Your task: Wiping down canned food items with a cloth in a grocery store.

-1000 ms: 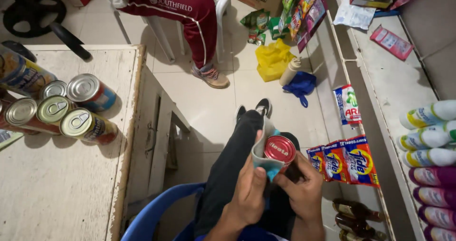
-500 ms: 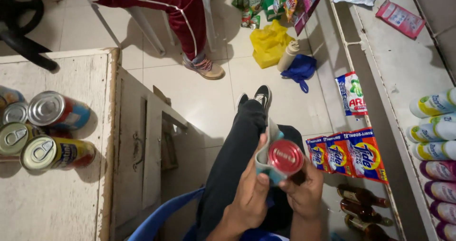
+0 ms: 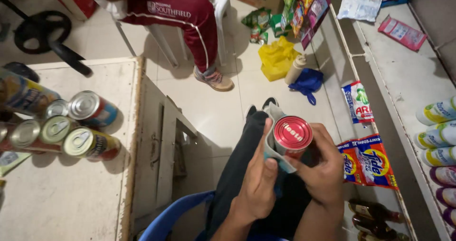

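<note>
A tin can with a red lid (image 3: 293,132) is held upright over my lap. My left hand (image 3: 259,177) presses a grey cloth (image 3: 271,141) against the can's left side, thumb up along it. My right hand (image 3: 322,167) wraps the can from the right and below. Both hands grip it together above my dark trouser leg (image 3: 237,174).
A white table (image 3: 71,193) on the left carries several cans lying on their sides (image 3: 88,143). A seated person in dark red trousers (image 3: 190,18) is ahead on a white chair. Shelves with detergent packets (image 3: 368,160) and bottles (image 3: 439,136) run along the right. A yellow bag (image 3: 276,56) lies on the floor.
The view has shifted and drawn closer, so the table and its cans sit further right in the picture. The can stays in both hands; my left thumb has risen along the cloth.
</note>
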